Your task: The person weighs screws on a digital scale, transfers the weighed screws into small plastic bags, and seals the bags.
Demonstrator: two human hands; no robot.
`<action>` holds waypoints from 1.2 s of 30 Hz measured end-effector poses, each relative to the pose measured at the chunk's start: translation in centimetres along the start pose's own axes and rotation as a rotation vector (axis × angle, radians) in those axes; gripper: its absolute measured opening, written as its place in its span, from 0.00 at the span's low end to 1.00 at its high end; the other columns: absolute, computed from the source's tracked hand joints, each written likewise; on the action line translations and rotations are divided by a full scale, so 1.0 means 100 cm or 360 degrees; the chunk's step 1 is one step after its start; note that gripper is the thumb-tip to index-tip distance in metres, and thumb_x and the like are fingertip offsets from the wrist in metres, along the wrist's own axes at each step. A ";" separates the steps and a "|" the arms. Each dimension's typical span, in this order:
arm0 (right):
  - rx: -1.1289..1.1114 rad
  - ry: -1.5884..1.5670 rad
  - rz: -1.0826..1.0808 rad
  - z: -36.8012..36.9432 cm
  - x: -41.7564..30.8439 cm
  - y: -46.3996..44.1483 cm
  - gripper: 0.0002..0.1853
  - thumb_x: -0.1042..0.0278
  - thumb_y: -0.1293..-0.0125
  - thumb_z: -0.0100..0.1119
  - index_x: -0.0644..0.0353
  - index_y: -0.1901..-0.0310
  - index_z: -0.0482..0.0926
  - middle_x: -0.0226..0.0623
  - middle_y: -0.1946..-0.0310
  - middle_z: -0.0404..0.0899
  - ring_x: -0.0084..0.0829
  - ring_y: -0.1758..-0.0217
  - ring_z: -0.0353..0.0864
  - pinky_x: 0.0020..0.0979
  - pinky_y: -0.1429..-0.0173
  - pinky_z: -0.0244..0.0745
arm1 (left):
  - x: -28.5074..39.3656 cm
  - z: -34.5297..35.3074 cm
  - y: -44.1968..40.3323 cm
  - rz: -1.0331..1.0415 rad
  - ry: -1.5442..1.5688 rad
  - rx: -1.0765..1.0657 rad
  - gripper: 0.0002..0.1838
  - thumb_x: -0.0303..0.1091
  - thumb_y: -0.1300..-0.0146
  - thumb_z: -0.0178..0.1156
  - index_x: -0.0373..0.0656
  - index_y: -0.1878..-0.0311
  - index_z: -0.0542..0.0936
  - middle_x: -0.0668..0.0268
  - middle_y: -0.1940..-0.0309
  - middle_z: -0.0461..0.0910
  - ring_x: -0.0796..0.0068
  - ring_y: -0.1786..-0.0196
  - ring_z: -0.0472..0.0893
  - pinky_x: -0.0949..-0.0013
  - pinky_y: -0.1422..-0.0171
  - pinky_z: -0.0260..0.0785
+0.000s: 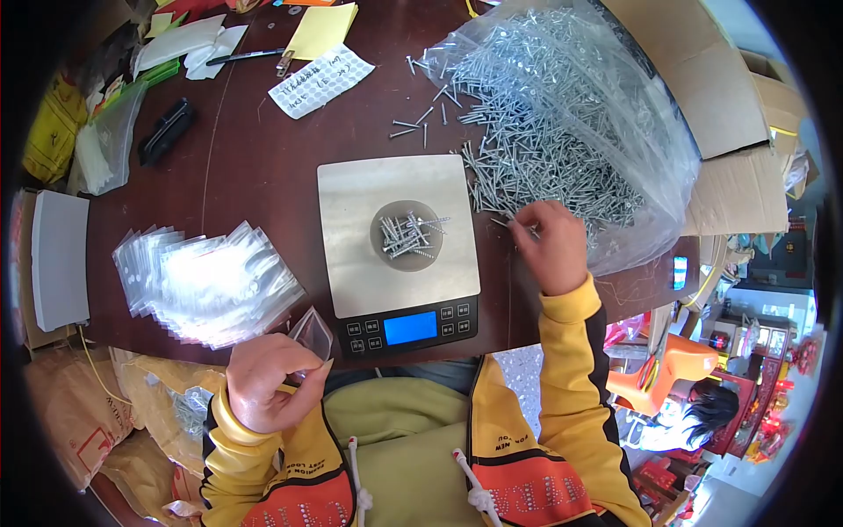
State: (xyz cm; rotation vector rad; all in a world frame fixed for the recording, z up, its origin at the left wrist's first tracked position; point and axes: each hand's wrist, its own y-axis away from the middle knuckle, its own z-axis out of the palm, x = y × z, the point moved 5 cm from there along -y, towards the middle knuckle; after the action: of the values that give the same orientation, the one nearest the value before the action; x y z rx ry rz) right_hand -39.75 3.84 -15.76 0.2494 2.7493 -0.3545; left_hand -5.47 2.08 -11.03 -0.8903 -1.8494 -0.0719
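A digital scale with a lit blue display stands in front of me, and a small pile of screws lies in a round grey dish on its plate. My left hand pinches a small clear plastic bag at the table's near edge, beside a fanned stack of clear bags. To the right of the scale, my right hand is at the near edge of a big heap of screws, its fingers curled together round a screw at the fingertips.
A large plastic sheet partly covers the heap, with a cardboard box behind. Farther back lie a handwritten label sheet, yellow paper, a pen and a black object. Another person is at the far right.
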 end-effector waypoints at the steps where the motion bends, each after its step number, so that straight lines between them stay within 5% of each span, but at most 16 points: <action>1: -0.0031 0.0031 0.0005 -0.006 -0.003 -0.001 0.05 0.70 0.46 0.67 0.57 0.72 0.80 0.34 0.74 0.80 0.36 0.69 0.80 0.37 0.63 0.71 | 0.000 0.000 0.000 -0.0008 -0.0004 -0.0004 0.11 0.16 0.55 0.67 0.40 0.69 0.78 0.64 0.80 0.76 0.68 0.80 0.76 0.71 0.77 0.64; 5: -0.0212 -0.0699 0.0026 -0.027 -0.053 -0.006 0.10 0.71 0.43 0.69 0.61 0.60 0.82 0.37 0.69 0.83 0.31 0.68 0.83 0.30 0.61 0.75 | -0.002 0.004 -0.001 -0.0063 -0.0018 0.0027 0.10 0.15 0.52 0.66 0.38 0.67 0.78 0.60 0.71 0.79 0.70 0.74 0.78 0.73 0.70 0.68; 13: -0.0061 -0.0598 -0.0300 -0.018 -0.069 -0.011 0.11 0.69 0.40 0.66 0.61 0.56 0.81 0.41 0.63 0.83 0.38 0.61 0.82 0.35 0.53 0.72 | -0.004 -0.007 0.004 -0.0357 -0.0076 0.0206 0.07 0.18 0.46 0.62 0.39 0.65 0.77 0.56 0.61 0.78 0.67 0.62 0.77 0.71 0.55 0.69; 16: -0.0140 -0.0433 -0.0294 -0.009 -0.063 -0.004 0.14 0.68 0.37 0.62 0.60 0.51 0.80 0.44 0.53 0.81 0.42 0.49 0.79 0.39 0.45 0.68 | -0.006 -0.011 0.000 -0.0198 -0.0184 0.0179 0.09 0.14 0.44 0.64 0.36 0.62 0.78 0.56 0.57 0.77 0.82 0.74 0.76 0.80 0.73 0.68; 21: -0.0173 -0.0052 -0.0350 0.017 -0.077 0.017 0.20 0.70 0.34 0.56 0.56 0.40 0.76 0.45 0.35 0.69 0.48 0.33 0.67 0.46 0.33 0.54 | -0.008 -0.005 0.000 -0.0140 -0.0206 0.0151 0.08 0.16 0.43 0.64 0.36 0.62 0.78 0.57 0.58 0.77 0.82 0.75 0.75 0.79 0.73 0.68; 24: -0.0363 -0.0364 -0.0689 -0.004 -0.105 0.017 0.22 0.71 0.36 0.56 0.53 0.38 0.75 0.44 0.33 0.67 0.47 0.31 0.67 0.45 0.31 0.52 | -0.008 -0.006 0.000 -0.0159 -0.0205 0.0175 0.08 0.16 0.43 0.64 0.36 0.62 0.78 0.57 0.58 0.77 0.82 0.75 0.75 0.79 0.73 0.68; 28: -0.0280 -0.0407 -0.0566 -0.005 -0.093 0.011 0.24 0.69 0.38 0.59 0.51 0.38 0.75 0.43 0.32 0.67 0.46 0.30 0.66 0.43 0.31 0.52 | -0.010 -0.005 -0.001 -0.0190 -0.0192 0.0173 0.07 0.16 0.43 0.64 0.35 0.62 0.78 0.57 0.57 0.77 0.82 0.74 0.76 0.79 0.72 0.70; 32: -0.0227 -0.0437 -0.0483 0.010 -0.088 0.006 0.37 0.53 0.43 0.68 0.52 0.32 0.67 0.42 0.34 0.69 0.46 0.29 0.65 0.50 0.30 0.48 | -0.009 0.002 -0.003 -0.0161 -0.0158 0.0159 0.06 0.17 0.43 0.65 0.35 0.63 0.79 0.57 0.57 0.76 0.81 0.73 0.76 0.79 0.72 0.71; 36: -0.0185 -0.0458 -0.0517 0.036 -0.094 0.005 0.41 0.49 0.49 0.73 0.53 0.35 0.67 0.41 0.37 0.71 0.46 0.31 0.67 0.54 0.29 0.44 | -0.007 0.008 -0.007 -0.0214 -0.0117 0.0134 0.06 0.18 0.44 0.66 0.35 0.65 0.80 0.58 0.58 0.76 0.79 0.74 0.77 0.76 0.72 0.71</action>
State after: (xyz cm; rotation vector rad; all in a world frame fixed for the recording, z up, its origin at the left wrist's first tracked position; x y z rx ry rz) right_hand -29.81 2.08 -15.69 -0.2624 2.5082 -0.2859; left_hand -6.41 1.54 -11.74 -0.7183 -1.9652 -0.0448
